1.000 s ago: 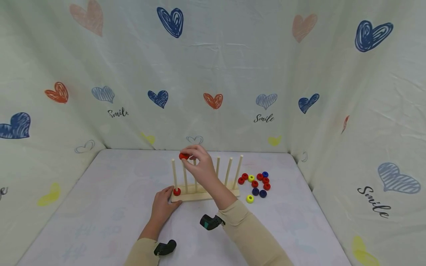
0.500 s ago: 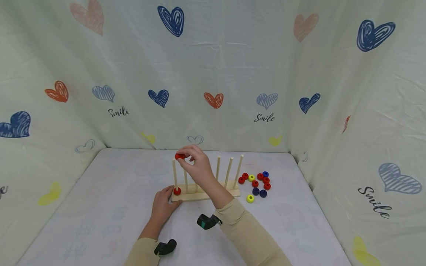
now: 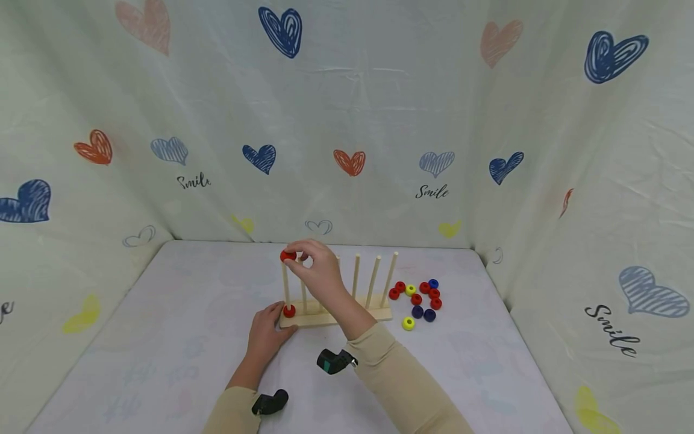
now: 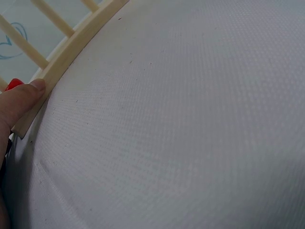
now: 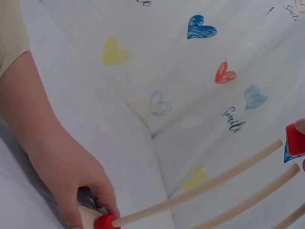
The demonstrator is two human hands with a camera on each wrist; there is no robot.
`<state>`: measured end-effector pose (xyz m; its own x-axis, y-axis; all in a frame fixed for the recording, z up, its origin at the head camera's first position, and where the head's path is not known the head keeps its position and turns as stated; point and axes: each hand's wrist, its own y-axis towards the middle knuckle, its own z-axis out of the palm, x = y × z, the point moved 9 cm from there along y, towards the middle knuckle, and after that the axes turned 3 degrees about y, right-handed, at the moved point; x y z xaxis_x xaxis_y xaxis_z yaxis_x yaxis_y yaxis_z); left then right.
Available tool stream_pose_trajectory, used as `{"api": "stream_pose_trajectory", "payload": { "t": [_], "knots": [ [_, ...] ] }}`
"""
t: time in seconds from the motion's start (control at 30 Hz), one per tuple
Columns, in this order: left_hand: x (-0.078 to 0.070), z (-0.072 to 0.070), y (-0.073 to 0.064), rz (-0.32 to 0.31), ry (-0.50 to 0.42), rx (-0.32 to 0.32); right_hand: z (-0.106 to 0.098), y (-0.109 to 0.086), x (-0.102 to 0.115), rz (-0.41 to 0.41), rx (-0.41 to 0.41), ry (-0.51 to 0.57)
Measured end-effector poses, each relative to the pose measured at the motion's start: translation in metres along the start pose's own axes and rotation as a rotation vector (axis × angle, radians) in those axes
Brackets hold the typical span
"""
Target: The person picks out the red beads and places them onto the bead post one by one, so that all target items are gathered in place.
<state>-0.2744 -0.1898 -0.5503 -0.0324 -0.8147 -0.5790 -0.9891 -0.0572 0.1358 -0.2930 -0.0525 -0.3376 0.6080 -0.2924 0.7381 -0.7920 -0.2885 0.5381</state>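
Observation:
A wooden peg rack [image 3: 338, 317] with a row of upright pegs stands on the table. Around its left end my left hand [image 3: 264, 331] grips the base, the thumb [image 4: 21, 100] along the front edge in the left wrist view. One red bead [image 3: 289, 311] sits at the foot of the leftmost peg [image 3: 286, 286]. My right hand [image 3: 321, 271] pinches another red bead [image 3: 288, 256] between thumb and fingers, right at the top of that same peg. In the right wrist view this held bead [image 5: 295, 138] appears just off the peg's tip. The right hand hides parts of the middle pegs.
Right of the rack lie several loose beads: red ones [image 3: 415, 299], yellow ones [image 3: 408, 323], dark blue ones [image 3: 430, 315] and a brighter blue one [image 3: 433, 284]. A curtain with printed hearts [image 3: 349, 163] hangs behind the white table [image 3: 179, 337].
The right hand has moved left with its red bead, from near the second peg to the top of the leftmost peg. The left hand keeps its grip on the base.

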Motion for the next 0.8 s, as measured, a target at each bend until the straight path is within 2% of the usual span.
{"api": "stream_pose_trajectory", "payload": {
  "t": [0.43, 0.8],
  "knots": [
    [0.0021, -0.0005, 0.0013, 0.006, -0.003, -0.005, 0.0037, 0.0032, 0.0023, -0.023, -0.055, -0.103],
    [0.0018, 0.0000, 0.0024, 0.015, 0.000, -0.002, 0.0062, 0.0042, 0.0042, -0.036, -0.053, -0.158]
  ]
}}
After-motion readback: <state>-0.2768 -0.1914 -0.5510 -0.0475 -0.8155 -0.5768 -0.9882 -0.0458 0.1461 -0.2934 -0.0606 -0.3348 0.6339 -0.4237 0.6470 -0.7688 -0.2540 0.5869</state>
